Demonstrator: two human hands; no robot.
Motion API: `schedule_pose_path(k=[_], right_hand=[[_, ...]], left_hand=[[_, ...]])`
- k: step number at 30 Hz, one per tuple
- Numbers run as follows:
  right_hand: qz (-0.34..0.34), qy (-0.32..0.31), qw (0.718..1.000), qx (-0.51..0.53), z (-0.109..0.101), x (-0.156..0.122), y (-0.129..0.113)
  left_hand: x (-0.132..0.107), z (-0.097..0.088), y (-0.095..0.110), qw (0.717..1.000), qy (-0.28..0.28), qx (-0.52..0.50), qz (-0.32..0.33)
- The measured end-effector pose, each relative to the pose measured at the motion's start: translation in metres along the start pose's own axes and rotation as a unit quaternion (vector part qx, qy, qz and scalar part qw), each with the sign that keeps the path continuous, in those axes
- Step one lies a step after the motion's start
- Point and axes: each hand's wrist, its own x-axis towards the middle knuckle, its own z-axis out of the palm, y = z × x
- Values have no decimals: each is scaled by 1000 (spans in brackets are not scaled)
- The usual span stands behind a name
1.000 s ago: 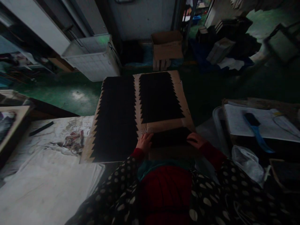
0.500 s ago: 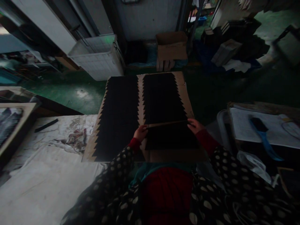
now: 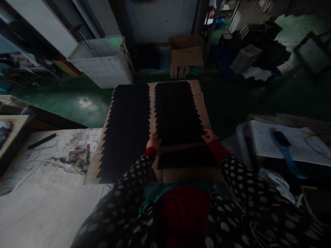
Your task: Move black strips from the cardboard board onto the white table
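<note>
Two columns of overlapping flat black pieces with pointed ends lie on a cardboard sheet (image 3: 204, 110): a longer left column (image 3: 126, 127) and a shorter right column (image 3: 174, 106). My left hand (image 3: 154, 140) pinches the left end of a black piece (image 3: 181, 138) at the near edge of the right column. At its other end my right hand (image 3: 210, 135) is closed with the fingertips together. The piece lies on or just over the column; the dark picture hides which. Nearer to me, another black piece or stack (image 3: 187, 157) rests on the cardboard.
A white cloth-covered surface (image 3: 51, 203) with a black strip (image 3: 41, 141) is on the left. On the right, a blue-handled brush (image 3: 288, 151) lies on papers (image 3: 266, 137). Beyond stand a white bin (image 3: 103, 65) and an open cardboard box (image 3: 187, 57).
Both hands have moved slightly away from me with the black piece, onto the right column's near edge. A wider strip of cardboard shows below it. The view has shifted a little.
</note>
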Motion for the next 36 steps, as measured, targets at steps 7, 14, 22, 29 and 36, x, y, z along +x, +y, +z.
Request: schedule_pose_path(k=[7,14,22,29,36], right_hand=[[-21,0,998,-54,1,4,1],[-105,20,986,-126,-18,-1,0],[-237,-71,958,-146,-9,-52,-2],[-243,-76,955,-154,-12,-87,15],[-238,-50,960,-139,-18,-107,24]], left_hand=[[-1,2,6,998,-6,65,19],[-14,-9,18,983,11,135,125],[-72,13,9,948,-110,151,256],[-111,18,-12,942,-127,168,262],[-135,15,-23,939,-138,183,255]])
